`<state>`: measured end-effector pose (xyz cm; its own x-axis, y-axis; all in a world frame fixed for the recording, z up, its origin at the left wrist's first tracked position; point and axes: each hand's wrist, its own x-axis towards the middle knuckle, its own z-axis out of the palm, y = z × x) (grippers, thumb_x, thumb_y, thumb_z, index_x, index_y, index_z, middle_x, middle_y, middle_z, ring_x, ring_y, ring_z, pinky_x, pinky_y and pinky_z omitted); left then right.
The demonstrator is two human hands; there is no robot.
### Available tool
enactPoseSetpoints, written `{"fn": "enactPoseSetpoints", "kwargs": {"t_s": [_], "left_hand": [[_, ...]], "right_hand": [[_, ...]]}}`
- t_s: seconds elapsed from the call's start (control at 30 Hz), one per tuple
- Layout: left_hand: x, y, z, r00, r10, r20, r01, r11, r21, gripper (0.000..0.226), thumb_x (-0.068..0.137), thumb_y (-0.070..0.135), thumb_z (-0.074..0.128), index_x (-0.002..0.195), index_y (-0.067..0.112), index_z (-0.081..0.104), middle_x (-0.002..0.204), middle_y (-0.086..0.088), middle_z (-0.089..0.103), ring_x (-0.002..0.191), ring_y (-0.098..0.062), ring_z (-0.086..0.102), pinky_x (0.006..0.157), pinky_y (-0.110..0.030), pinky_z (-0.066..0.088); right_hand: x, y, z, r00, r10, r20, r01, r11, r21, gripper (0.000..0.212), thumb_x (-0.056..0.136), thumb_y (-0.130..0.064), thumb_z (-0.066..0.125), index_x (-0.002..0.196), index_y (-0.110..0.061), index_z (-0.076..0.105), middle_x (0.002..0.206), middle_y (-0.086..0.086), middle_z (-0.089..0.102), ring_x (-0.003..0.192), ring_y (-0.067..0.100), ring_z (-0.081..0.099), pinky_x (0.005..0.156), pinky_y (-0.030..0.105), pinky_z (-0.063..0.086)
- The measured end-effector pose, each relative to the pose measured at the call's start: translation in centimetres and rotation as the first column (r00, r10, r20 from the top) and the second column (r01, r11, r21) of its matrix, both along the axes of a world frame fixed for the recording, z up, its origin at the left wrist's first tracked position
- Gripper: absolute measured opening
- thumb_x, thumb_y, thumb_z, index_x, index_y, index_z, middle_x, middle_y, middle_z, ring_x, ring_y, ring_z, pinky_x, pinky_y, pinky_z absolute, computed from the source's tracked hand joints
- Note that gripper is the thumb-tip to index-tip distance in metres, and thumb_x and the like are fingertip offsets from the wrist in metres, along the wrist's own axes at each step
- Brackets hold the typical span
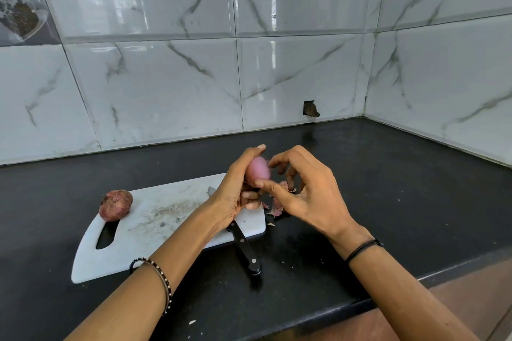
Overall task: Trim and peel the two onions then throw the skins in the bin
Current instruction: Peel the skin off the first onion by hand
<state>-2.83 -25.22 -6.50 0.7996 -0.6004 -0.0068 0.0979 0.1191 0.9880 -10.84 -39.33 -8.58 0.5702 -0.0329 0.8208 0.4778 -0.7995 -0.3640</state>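
My left hand [238, 188] grips a smooth pink onion [259, 170] above the right end of the white cutting board [155, 219]. My right hand [302, 188] is against the same onion, thumb tip pressed on its lower side and forefinger at its top. A second onion [115, 205], still in brown-red skin, lies on the board's left end beside the handle slot. Loose pink skins [277, 209] lie on the counter just right of the board, partly hidden by my right hand.
A black-handled knife [245, 248] lies across the board's near right corner, its blade mostly under my left hand. The black counter [388, 174] runs to tiled walls behind and at right. Its front edge crosses the lower right. No bin is in view.
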Motion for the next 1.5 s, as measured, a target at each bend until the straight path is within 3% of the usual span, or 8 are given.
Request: {"fn": "enactPoseSetpoints", "kwargs": {"t_s": [0.27, 0.5, 0.73, 0.93, 1.1, 1.23, 1.37, 1.5], "left_hand": [[0.0, 0.0, -0.1, 0.998, -0.031, 0.058, 0.029, 0.999, 0.035, 0.051, 0.089, 0.059, 0.06, 0.063, 0.015, 0.056, 0.047, -0.001, 0.035, 0.036, -0.01, 0.022, 0.038, -0.019, 0.025], [-0.2, 0.1, 0.0, 0.994, -0.086, 0.067, 0.082, 0.995, 0.051, 0.046, 0.096, 0.052, 0.055, 0.077, 0.01, 0.059, 0.044, 0.001, 0.04, 0.031, -0.008, 0.027, 0.035, -0.017, 0.028], [0.0, 0.0, 0.1, 0.998, -0.039, 0.055, 0.037, 0.999, 0.023, 0.049, 0.095, 0.047, 0.058, 0.063, 0.012, 0.06, 0.042, -0.002, 0.039, 0.032, -0.011, 0.028, 0.036, -0.019, 0.031], [0.0, -0.4, -0.1, 0.995, 0.03, 0.092, -0.031, 0.999, 0.019, 0.052, 0.096, 0.044, 0.059, 0.087, -0.006, 0.069, 0.059, -0.016, 0.055, 0.034, -0.016, 0.04, 0.035, -0.021, 0.038], [-0.1, -0.4, -0.2, 0.988, 0.047, 0.145, -0.051, 0.998, 0.024, 0.053, 0.099, 0.04, 0.053, 0.055, 0.013, 0.066, 0.05, -0.01, 0.051, 0.034, -0.016, 0.035, 0.036, -0.022, 0.035], [-0.1, -0.4, -0.2, 0.988, 0.056, 0.144, -0.063, 0.997, 0.046, 0.055, 0.099, 0.04, 0.052, 0.049, 0.019, 0.062, 0.047, -0.008, 0.047, 0.031, -0.014, 0.031, 0.035, -0.019, 0.032], [0.0, -0.2, 0.0, 0.993, 0.062, 0.099, -0.067, 0.997, 0.049, 0.048, 0.095, 0.046, 0.057, 0.065, 0.009, 0.061, 0.041, -0.003, 0.036, 0.029, -0.012, 0.025, 0.034, -0.017, 0.029], [0.1, -0.1, -0.1, 0.995, 0.033, 0.099, -0.038, 0.998, 0.05, 0.054, 0.096, 0.05, 0.055, 0.071, 0.004, 0.066, 0.043, -0.003, 0.034, 0.03, -0.011, 0.024, 0.033, -0.017, 0.027]], "right_hand": [[-0.3, 0.3, 0.2, 0.998, 0.041, -0.049, -0.038, 0.997, 0.071, 0.049, 0.077, -0.053, 0.082, 0.108, -0.024, 0.058, 0.096, -0.014, 0.056, 0.07, 0.015, 0.056, 0.062, 0.033, 0.051], [-0.2, 0.6, -0.1, 0.996, 0.061, -0.07, -0.059, 0.997, 0.043, 0.038, 0.084, -0.049, 0.08, 0.101, -0.022, 0.059, 0.093, -0.016, 0.053, 0.076, 0.014, 0.056, 0.066, 0.032, 0.051], [-0.2, 0.8, -0.1, 1.0, 0.0, -0.03, -0.001, 1.0, -0.013, 0.038, 0.085, -0.053, 0.076, 0.092, -0.023, 0.055, 0.089, -0.017, 0.048, 0.074, 0.01, 0.052, 0.058, 0.031, 0.049], [-0.4, 0.8, 0.1, 1.0, -0.005, -0.016, 0.005, 1.0, 0.025, 0.053, 0.077, -0.052, 0.083, 0.108, -0.023, 0.05, 0.101, -0.019, 0.051, 0.085, 0.008, 0.056, 0.065, 0.032, 0.053], [-0.4, 1.0, 0.0, 0.999, 0.01, -0.043, -0.011, 1.0, -0.024, 0.051, 0.081, -0.053, 0.079, 0.112, -0.028, 0.047, 0.101, -0.015, 0.057, 0.084, 0.009, 0.059, 0.066, 0.038, 0.055], [-0.5, 1.2, 0.1, 0.999, -0.007, -0.053, 0.005, 0.999, -0.042, 0.049, 0.083, -0.054, 0.077, 0.109, -0.027, 0.047, 0.093, -0.015, 0.056, 0.079, 0.008, 0.057, 0.063, 0.037, 0.054], [-0.4, 1.3, 0.0, 0.999, -0.042, -0.032, 0.04, 0.998, -0.045, 0.045, 0.084, -0.056, 0.076, 0.104, -0.027, 0.046, 0.083, -0.022, 0.053, 0.074, -0.002, 0.055, 0.061, 0.029, 0.052], [-0.4, 0.9, 0.1, 0.998, -0.055, -0.036, 0.057, 0.998, 0.033, 0.051, 0.079, -0.061, 0.077, 0.107, -0.03, 0.047, 0.085, -0.019, 0.053, 0.077, 0.004, 0.055, 0.062, 0.023, 0.049]]}}
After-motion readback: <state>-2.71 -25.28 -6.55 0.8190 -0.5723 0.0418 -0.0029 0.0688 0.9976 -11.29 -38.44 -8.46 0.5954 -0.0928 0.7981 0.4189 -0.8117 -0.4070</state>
